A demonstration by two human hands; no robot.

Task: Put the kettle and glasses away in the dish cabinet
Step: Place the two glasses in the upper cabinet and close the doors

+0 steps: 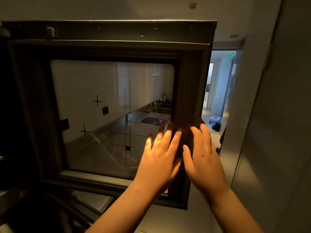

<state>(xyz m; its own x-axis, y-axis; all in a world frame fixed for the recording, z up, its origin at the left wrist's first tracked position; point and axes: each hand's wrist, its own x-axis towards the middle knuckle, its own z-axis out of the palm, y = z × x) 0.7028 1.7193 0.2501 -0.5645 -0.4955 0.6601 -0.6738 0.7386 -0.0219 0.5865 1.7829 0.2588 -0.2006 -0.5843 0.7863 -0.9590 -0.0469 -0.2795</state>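
Both flat hands (181,153) press cabinet door (191,91), hinged left.

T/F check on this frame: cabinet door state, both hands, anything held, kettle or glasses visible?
1. The cabinet door is swung open. True.
2. Both hands lie flat on the door's right frame. True: left hand, right hand.
3. The left hand grips a glass. False: both hands are open and hold nothing.
4. The kettle stands in front of the door. False: no kettle or glasses are visible.
5. The door has a solid metal panel. False: it is a patterned glass pane.
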